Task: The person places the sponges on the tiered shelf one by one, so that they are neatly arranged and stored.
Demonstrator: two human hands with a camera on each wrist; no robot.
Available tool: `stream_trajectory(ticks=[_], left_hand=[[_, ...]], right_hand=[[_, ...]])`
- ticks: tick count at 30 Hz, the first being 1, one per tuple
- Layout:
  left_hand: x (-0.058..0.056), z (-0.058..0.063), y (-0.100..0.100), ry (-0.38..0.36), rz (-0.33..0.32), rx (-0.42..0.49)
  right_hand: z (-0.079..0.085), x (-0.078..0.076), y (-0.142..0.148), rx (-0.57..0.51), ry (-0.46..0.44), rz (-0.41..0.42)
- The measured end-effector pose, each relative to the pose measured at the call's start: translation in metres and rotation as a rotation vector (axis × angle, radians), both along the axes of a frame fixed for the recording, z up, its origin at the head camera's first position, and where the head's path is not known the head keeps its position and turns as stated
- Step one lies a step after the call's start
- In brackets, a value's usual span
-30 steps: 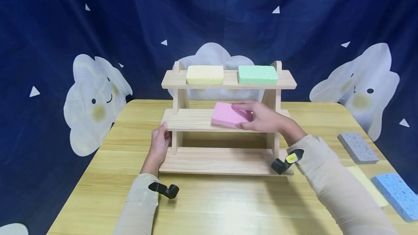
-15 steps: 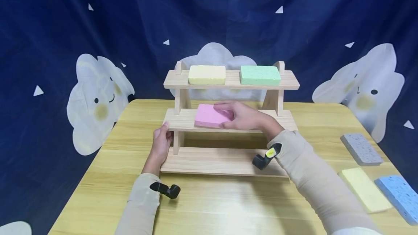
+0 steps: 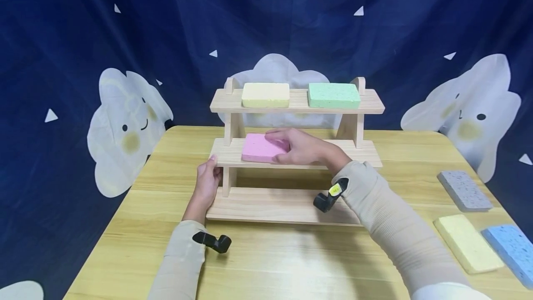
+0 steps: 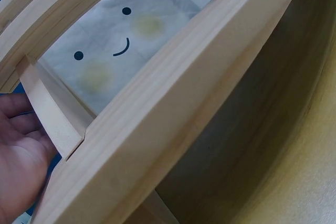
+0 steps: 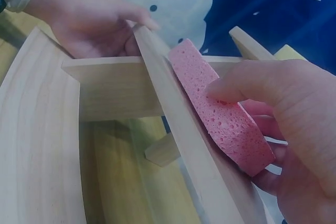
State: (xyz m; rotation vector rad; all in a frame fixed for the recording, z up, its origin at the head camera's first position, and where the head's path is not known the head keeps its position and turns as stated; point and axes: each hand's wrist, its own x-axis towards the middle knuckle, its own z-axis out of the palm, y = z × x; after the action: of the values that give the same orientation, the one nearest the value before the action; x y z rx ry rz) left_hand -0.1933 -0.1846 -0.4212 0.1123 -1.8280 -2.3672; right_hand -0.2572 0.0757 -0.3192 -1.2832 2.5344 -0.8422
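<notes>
On the middle tier of a three-tier wooden shelf (image 3: 287, 205) lies a pink sponge (image 3: 260, 148), left of centre. My right hand (image 3: 301, 147) pinches its right end between thumb and fingers; the right wrist view shows the porous pink sponge (image 5: 220, 111) flat along the tier. With my left hand (image 3: 206, 182) I grip the left end of that same tier, thumb on top and fingers beneath. Up on the top tier sit a pale yellow sponge (image 3: 265, 95) at left and a green sponge (image 3: 334, 95) at right.
At the table's right side lie a grey sponge (image 3: 464, 191), a second yellow sponge (image 3: 468, 243) and a blue sponge (image 3: 512, 251). Behind the wooden table (image 3: 137, 226) hangs a dark blue curtain (image 3: 187, 22) with cloud faces.
My right hand has moved left along the middle tier, bringing the pink sponge from right of centre to left of centre. The left hand has kept its grip on the shelf.
</notes>
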Motion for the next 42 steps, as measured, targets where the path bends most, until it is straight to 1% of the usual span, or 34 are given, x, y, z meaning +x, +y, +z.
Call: stream_trajectory(ticks=[5,12,20,25,29,35,42], left_hand=[[0.000,0.001,0.000,0.011,0.001,0.018],[0.001,0.001,0.000,-0.011,0.005,0.016],[0.000,0.000,0.000,-0.005,0.000,0.016],[-0.001,0.001,0.001,-0.007,0.012,0.032],[-0.001,0.001,0.001,-0.006,0.021,0.048],[-0.001,0.001,0.000,-0.004,0.019,0.044],[0.000,0.001,0.000,-0.007,0.016,0.029]], right_hand=[[-0.001,-0.002,-0.001,-0.006,0.001,0.001],[-0.003,-0.002,-0.002,-0.007,0.007,0.008],[-0.004,-0.002,0.000,-0.006,0.019,0.012],[-0.005,0.000,0.003,0.001,0.037,-0.016],[-0.006,0.002,0.008,-0.015,0.033,-0.046],[-0.010,0.004,0.018,-0.055,0.026,-0.075],[-0.010,0.009,0.034,-0.060,0.010,-0.121]])
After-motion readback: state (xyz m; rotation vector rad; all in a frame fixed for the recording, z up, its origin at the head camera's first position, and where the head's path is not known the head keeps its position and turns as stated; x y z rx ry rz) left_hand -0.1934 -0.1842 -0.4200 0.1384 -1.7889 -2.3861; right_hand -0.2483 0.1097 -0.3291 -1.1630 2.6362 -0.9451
